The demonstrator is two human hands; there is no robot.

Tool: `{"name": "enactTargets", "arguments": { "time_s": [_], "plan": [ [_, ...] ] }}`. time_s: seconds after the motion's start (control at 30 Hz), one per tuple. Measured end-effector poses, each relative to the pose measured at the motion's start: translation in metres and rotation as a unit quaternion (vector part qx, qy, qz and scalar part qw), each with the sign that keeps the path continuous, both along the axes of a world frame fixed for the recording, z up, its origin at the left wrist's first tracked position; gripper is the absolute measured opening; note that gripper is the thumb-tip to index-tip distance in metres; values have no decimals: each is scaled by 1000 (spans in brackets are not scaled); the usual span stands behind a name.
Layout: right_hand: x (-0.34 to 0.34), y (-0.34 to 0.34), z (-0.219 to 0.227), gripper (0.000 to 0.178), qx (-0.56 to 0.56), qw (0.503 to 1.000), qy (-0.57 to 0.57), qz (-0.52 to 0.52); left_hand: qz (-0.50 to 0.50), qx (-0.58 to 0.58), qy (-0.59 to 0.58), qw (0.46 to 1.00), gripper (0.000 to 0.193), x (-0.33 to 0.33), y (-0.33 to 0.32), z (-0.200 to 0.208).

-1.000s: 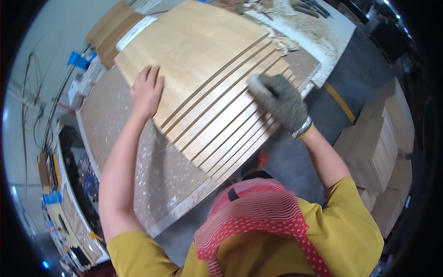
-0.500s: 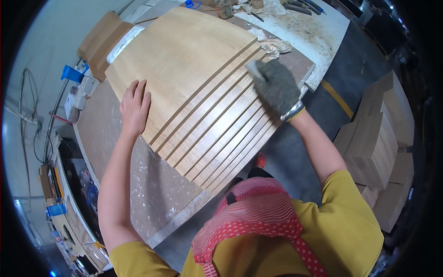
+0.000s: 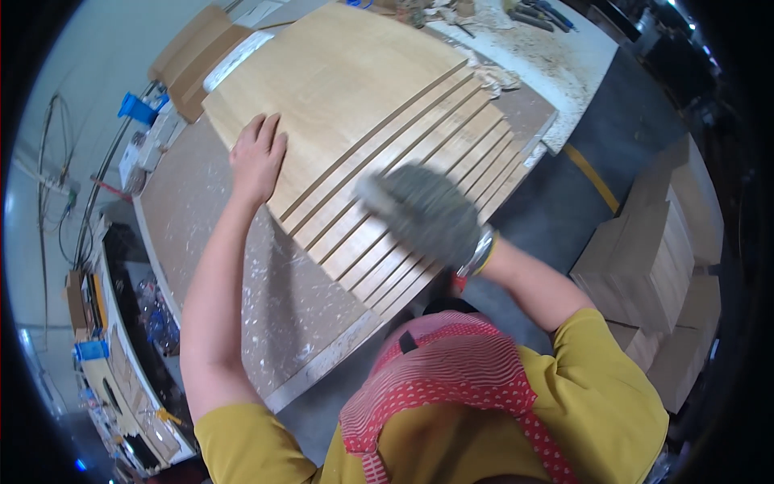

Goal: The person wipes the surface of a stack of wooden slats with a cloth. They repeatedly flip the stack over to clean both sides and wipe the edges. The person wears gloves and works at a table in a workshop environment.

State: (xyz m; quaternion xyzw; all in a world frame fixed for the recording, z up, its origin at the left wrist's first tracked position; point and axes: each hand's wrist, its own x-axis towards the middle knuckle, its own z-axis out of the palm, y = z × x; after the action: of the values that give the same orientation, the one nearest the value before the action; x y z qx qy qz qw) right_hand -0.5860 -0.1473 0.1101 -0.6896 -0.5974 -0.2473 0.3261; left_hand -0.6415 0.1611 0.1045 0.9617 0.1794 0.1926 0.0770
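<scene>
Several thin, pale wooden panels (image 3: 355,81) lie overlapped in a fan, their dark edges forming steps towards me. My bare left hand (image 3: 258,157) rests on the top panel's left side, fingers stretched out and nearly together. My right hand (image 3: 427,214), in a dark grey work glove with a light cuff, is over the middle of the stepped edges. It is blurred by motion and its fingers look curled. A paler grey patch shows at its front; whether that is a held pad or part of the glove, I cannot make out. The glove hides the panel strips beneath.
Under the panels is a paint-spotted brown worktable (image 3: 185,218). An open cardboard box (image 3: 193,60) and a blue container (image 3: 139,108) are at its far left. Crumpled paper (image 3: 493,77) and hand tools (image 3: 542,14) lie at the back. Stacked cartons (image 3: 637,250) stand on the right.
My gloved right hand has swept from the panels' far right edge towards me and left, to the middle of the strips. My left hand stays on the same panel; the whole view has shifted slightly.
</scene>
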Motion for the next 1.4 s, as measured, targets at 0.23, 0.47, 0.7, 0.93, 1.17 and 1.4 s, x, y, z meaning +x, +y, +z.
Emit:
{"name": "enactTargets", "arguments": {
  "time_s": [0.23,0.47,0.7,0.93,1.17,1.4],
  "plan": [
    [175,-82,1,40,29,937,248,-245,3,-18,28,999,45,0,-10,10],
    [181,-52,-11,37,-41,956,151,-248,7,4,39,999,45,-7,-7,10],
    [49,13,-5,26,17,997,51,-61,-1,12,1,1000,44,-4,-7,8],
    [-81,77,-6,25,-100,986,63,119,-7,-8,-10,1000,46,4,-7,1],
    [32,10,20,36,-17,985,171,-2,-47,-53,15,997,43,-4,26,13],
    [196,-69,9,43,39,917,280,-280,-29,1,30,999,47,2,20,3]
  ]
}}
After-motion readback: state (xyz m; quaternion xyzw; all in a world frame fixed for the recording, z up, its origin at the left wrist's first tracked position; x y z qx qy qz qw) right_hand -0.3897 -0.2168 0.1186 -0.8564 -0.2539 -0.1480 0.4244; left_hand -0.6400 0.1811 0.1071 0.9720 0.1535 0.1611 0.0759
